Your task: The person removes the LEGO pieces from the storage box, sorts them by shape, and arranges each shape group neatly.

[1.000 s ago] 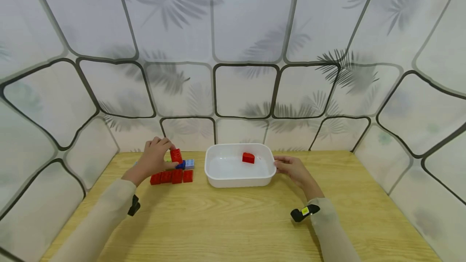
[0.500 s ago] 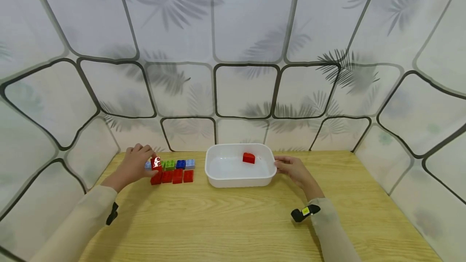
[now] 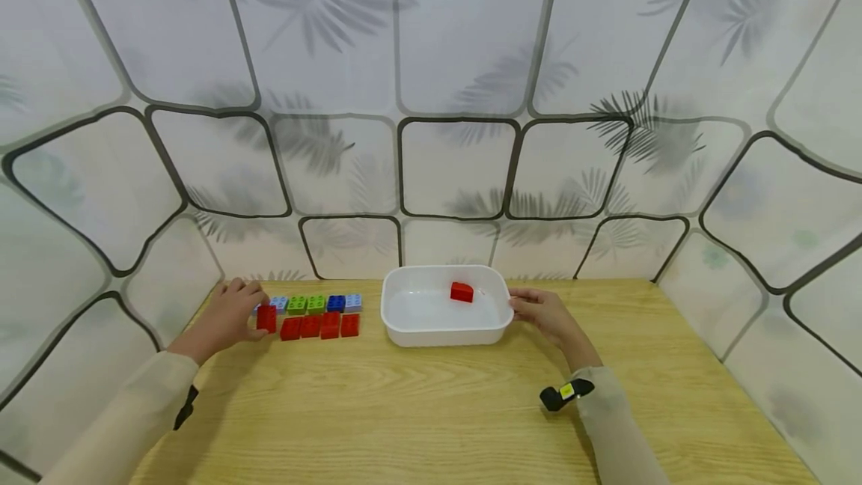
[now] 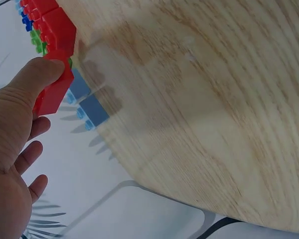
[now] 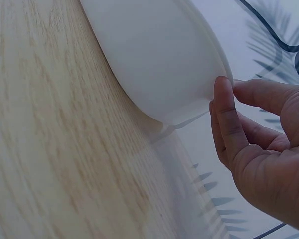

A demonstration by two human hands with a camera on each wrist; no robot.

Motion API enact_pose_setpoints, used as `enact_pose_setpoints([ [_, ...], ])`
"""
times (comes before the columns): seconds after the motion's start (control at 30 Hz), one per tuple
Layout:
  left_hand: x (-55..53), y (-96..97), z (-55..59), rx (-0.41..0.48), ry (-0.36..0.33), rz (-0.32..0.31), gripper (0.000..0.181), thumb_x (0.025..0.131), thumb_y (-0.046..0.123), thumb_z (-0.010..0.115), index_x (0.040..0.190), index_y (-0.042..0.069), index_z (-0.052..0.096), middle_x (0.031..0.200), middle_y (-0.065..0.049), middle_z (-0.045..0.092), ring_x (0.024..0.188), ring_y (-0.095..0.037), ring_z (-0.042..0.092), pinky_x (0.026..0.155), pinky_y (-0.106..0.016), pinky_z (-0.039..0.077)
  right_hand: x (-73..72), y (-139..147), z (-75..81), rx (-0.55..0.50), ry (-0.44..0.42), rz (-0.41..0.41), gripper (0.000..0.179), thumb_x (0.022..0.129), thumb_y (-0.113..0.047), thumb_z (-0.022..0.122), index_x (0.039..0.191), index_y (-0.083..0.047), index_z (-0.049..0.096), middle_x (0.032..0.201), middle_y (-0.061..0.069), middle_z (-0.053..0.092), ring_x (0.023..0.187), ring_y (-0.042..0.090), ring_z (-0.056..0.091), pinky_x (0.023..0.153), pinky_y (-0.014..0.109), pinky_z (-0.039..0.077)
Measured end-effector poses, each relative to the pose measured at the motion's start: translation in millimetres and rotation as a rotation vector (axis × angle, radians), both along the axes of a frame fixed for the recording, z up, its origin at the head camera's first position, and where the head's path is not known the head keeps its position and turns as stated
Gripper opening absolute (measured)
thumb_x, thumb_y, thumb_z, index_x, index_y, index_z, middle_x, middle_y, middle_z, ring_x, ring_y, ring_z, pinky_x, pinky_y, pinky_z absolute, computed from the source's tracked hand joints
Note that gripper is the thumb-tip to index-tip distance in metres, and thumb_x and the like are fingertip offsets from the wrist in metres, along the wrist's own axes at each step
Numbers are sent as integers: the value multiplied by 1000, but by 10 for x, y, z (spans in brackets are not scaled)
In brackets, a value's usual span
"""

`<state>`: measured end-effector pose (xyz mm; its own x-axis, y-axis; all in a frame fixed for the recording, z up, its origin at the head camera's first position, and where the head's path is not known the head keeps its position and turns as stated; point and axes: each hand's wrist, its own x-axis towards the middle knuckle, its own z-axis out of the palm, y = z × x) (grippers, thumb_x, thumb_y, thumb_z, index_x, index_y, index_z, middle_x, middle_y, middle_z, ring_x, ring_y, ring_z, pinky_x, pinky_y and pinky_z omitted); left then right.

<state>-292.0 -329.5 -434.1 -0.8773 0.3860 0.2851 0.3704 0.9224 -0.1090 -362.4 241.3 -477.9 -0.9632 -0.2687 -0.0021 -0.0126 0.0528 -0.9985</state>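
My left hand (image 3: 225,318) pinches a red toy brick (image 3: 266,319) at the left end of a row of several red bricks (image 3: 310,326). In the left wrist view its thumb presses on the brick (image 4: 57,92), beside two light blue bricks (image 4: 93,110). Behind the red row stand green bricks (image 3: 316,304), a dark blue brick (image 3: 336,303) and light blue ones (image 3: 353,303). My right hand (image 3: 547,318) holds the right rim of a white plastic tub (image 3: 441,337) between thumb and fingers. One red brick (image 3: 461,292) lies inside the tub.
Everything stands on a wooden table (image 3: 404,410), near its back edge. A patterned curtain (image 3: 451,171) with leaf prints rises behind and on both sides. Each wrist carries a small black camera (image 3: 566,394).
My left hand has moved left with the red brick, from above the dark blue brick to the red row's left end, and lowered it. The right hand and tub have stayed put.
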Motion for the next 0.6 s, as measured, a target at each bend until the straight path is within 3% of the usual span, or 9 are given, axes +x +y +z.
enact_pose_setpoints([
  [0.27, 3, -18, -54, -32, -33, -19, 44, 66, 33, 95, 92, 13, 67, 92, -3, 56, 86, -27, 45, 73, -48, 37, 7, 14, 0, -11, -2, 18, 51, 102, -4, 59, 141, 23, 41, 115, 10, 71, 86, 5, 70, 80, 22, 58],
  [0.6, 1, 12, -67, -30, -97, -23, 43, 67, 33, 95, 94, 14, 68, 92, -2, 57, 86, -27, 45, 73, -49, 38, 15, 15, 14, -8, -6, 26, 52, 102, -6, 60, 142, 22, 41, 117, 9, 71, 88, 6, 71, 81, 22, 58],
])
